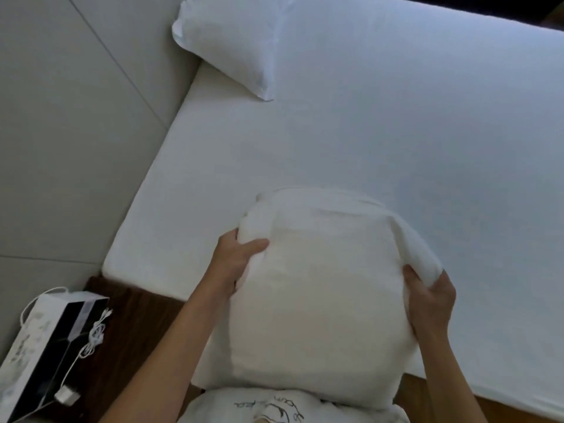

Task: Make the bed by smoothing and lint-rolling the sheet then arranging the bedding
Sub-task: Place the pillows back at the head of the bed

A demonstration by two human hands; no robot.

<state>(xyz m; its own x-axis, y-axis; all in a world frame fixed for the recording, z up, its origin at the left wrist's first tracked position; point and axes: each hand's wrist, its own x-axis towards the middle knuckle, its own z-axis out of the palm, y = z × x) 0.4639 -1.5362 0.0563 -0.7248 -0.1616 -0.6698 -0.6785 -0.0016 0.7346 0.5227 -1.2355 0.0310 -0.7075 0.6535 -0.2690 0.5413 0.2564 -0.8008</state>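
At the bottom centre of the frame a strip of the person's white shirt (274, 407) with dark printed lettering shows, cut off by the lower edge and too blurred to read. Just above it, in the lower middle, a plump white pillow (314, 294) is held up over the near edge of the bed, its lower end touching the shirt. The left hand (241, 257) grips the pillow's left side: the thumb lies across the front of the fabric while the fingers (235, 233) curl around behind, mostly hidden. The right hand (433, 297) clamps the right side, thumb on the front and fingers (439, 279) curled over a bunched fold of the case. At lower left, a dark wooden bedside surface (128, 325) carries a white box (45, 346) with a dark top, a tangled white cable (94, 331) and a small plug-like block (65, 395); the box is cut off by the frame edge and its markings are unreadable. Beyond the pillow the white sheet (396, 132) lies flat over the mattress, filling the centre and right. In the upper left of the bed a second pillow (232, 44) rests by the pale panelled wall (76, 117). The top right corner is dark and indistinct.
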